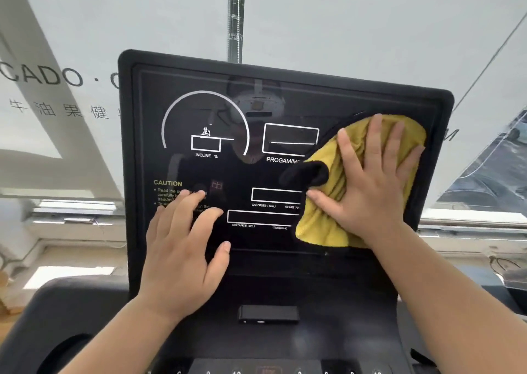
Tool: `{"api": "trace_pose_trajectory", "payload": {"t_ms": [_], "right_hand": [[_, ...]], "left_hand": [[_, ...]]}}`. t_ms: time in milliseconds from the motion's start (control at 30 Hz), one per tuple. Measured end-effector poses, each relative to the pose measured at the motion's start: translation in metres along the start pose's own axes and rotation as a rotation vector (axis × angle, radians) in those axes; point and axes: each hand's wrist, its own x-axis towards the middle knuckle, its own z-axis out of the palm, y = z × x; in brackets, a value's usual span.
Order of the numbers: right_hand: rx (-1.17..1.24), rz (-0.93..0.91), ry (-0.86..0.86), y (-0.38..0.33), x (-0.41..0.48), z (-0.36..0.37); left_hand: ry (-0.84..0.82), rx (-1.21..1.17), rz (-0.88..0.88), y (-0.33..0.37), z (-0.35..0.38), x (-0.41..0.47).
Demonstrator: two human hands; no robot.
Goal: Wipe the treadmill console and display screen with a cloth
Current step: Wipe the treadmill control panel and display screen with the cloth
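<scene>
Mid-wipe: a person's right hand [376,179], fingers spread flat, presses a yellow cloth [316,228] against the right side of the treadmill's display screen [256,174], while the left hand [182,239] rests open-fingered on the lower left, over the caution text. The left half of the glass and the console [328,342] below look yet to be done, so the next pass likely calls for sweeping leftward. The cloth hides the right-hand readouts; the bottom button row is cut off
</scene>
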Motion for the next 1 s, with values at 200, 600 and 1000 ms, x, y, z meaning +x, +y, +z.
{"api": "trace_pose_trajectory", "payload": {"t_ms": [200, 600, 1000], "right_hand": [[0.103, 0.242, 0.035, -0.070, 0.071, -0.023], [0.071, -0.172, 0.107, -0.083, 0.061, -0.012], [0.143, 0.263, -0.103, -0.054, -0.041, 0.009]], "left_hand": [[-0.041, -0.036, 0.024, -0.001, -0.007, 0.000], [-0.067, -0.052, 0.014, -0.006, -0.002, -0.004], [-0.059, -0.079, 0.017, -0.006, -0.004, -0.006]]}}
